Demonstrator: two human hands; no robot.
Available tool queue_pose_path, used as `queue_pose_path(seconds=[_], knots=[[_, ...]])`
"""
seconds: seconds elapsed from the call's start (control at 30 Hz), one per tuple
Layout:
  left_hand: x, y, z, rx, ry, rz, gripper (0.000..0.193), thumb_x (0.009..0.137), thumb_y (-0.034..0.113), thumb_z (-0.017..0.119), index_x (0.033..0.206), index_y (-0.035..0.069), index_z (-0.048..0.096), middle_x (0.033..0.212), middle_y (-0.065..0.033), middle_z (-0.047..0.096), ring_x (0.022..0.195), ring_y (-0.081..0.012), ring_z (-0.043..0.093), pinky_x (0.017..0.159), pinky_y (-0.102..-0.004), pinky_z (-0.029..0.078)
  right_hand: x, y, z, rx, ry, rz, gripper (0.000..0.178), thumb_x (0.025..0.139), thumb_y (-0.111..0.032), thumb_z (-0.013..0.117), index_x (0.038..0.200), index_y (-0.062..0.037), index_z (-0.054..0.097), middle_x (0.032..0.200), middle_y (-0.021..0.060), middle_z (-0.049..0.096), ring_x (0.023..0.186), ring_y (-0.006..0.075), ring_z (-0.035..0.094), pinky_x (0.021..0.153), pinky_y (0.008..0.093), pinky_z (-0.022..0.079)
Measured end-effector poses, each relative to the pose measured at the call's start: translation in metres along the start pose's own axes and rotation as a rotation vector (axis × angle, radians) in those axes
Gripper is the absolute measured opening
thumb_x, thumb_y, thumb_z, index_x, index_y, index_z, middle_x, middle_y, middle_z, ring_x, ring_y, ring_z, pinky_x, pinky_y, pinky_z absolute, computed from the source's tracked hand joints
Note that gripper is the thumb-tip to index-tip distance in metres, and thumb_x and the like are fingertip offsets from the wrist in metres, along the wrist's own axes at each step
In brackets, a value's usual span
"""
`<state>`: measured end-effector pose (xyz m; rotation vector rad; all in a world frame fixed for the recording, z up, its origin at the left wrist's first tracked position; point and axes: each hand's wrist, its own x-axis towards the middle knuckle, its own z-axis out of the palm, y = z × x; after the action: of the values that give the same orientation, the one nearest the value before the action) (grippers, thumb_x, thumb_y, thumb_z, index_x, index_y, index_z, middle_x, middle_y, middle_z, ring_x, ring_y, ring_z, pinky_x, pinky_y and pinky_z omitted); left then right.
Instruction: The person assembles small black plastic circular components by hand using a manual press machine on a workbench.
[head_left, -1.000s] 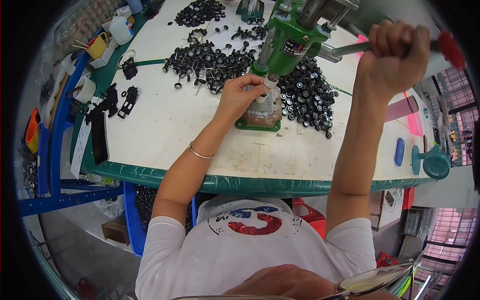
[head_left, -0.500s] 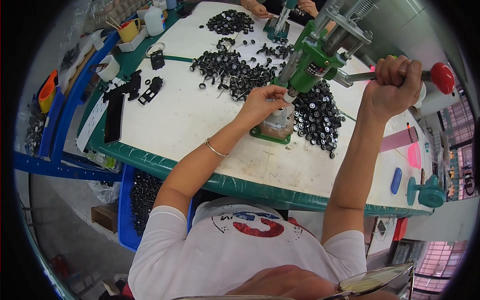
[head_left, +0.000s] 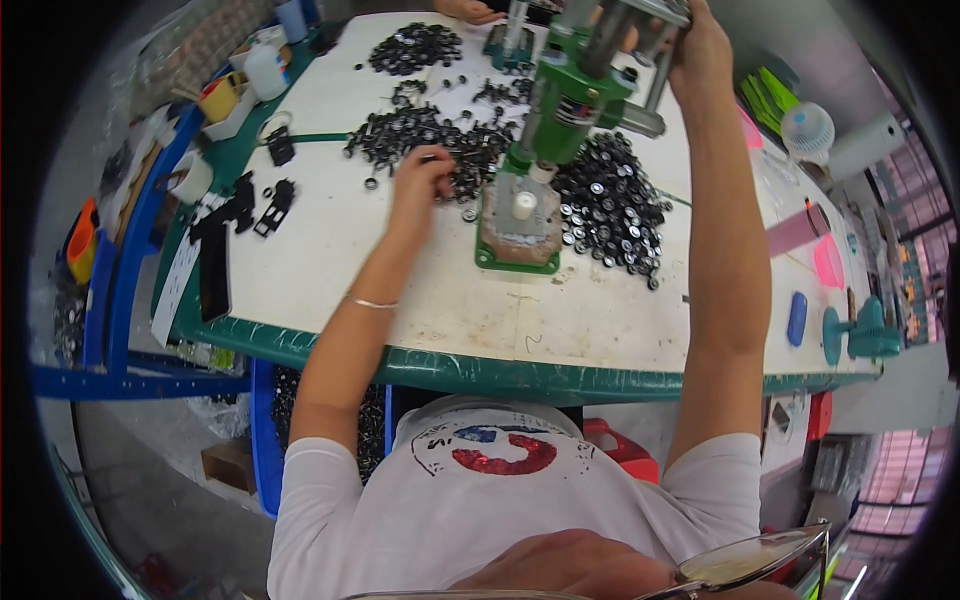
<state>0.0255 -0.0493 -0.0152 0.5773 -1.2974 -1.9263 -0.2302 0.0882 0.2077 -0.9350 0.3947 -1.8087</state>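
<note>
A green hand press (head_left: 575, 95) stands before me on the table. Its base block (head_left: 520, 235) carries a small white peg (head_left: 523, 206) under the ram, with no finger near it. High by the top edge, my right hand (head_left: 703, 50) is closed around the raised press lever (head_left: 657, 88); its fingers are partly hidden. My left hand (head_left: 424, 180) has curled fingers at the near edge of a pile of black round parts with metal pins (head_left: 400, 135). Something dark shows at its fingertips, too blurred to name. Right of the press lies a heap of black round caps (head_left: 615, 205).
Another person's hand (head_left: 470, 10) is at the far side, beside a second small press (head_left: 510, 45). A phone (head_left: 215, 275) and black plastic pieces (head_left: 275, 210) lie left. A blue bin of parts (head_left: 265, 430) stands below the table edge. A teal fan (head_left: 865, 330) sits right.
My left hand has left the press and moved left to the pile of pinned parts. My right hand has swung the lever up and away; the ram is raised off the peg.
</note>
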Motion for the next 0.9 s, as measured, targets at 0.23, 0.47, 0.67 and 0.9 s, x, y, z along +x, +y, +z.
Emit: queue_pose_path(seconds=[0.23,0.47,0.67,0.9], knots=[[0.000,0.012,-0.073,1.035,0.148,0.219,0.022,0.070,0.014,0.075,0.087,0.003,0.068,0.075,-0.0088,0.065,0.062,-0.0168,0.059,0.060,-0.0279,0.047,-0.084,0.053,-0.067,-1.310,0.666,-0.096,0.025,0.086,-0.023,0.059,0.098,-0.0013,0.065,0.085,0.0085,0.065,0.069,0.0111,0.059,0.059,0.0246,0.046],[0.006,0.006,-0.080,1.263,0.130,0.276,0.016,0.070,0.016,0.072,0.080,0.004,0.069,0.074,-0.0145,0.066,0.068,-0.0291,0.065,0.064,-0.0351,0.051,-0.150,0.123,-0.079,-2.393,0.133,0.096,0.018,0.076,-0.019,0.068,0.089,-0.0073,0.064,0.089,0.0080,0.061,0.087,0.0275,0.059,0.075,0.0389,0.045],[-0.003,0.008,-0.068,1.299,0.096,0.242,0.017,0.068,0.019,0.071,0.077,0.005,0.069,0.075,-0.0170,0.065,0.072,-0.0329,0.064,0.066,-0.0393,0.051,-0.155,0.125,-0.074,-2.476,0.116,-0.029,0.012,0.077,-0.015,0.066,0.088,-0.0099,0.064,0.086,0.0061,0.062,0.086,0.0246,0.057,0.077,0.0370,0.040],[-0.001,0.006,-0.068,1.321,0.119,0.191,0.015,0.070,0.018,0.068,0.077,0.005,0.069,0.077,-0.0167,0.066,0.074,-0.0326,0.064,0.068,-0.0387,0.052,-0.134,0.149,-0.039,-1.645,0.236,-0.068,0.017,0.082,-0.014,0.065,0.094,-0.0015,0.065,0.084,0.0126,0.064,0.070,0.0256,0.061,0.065,0.0324,0.048]])
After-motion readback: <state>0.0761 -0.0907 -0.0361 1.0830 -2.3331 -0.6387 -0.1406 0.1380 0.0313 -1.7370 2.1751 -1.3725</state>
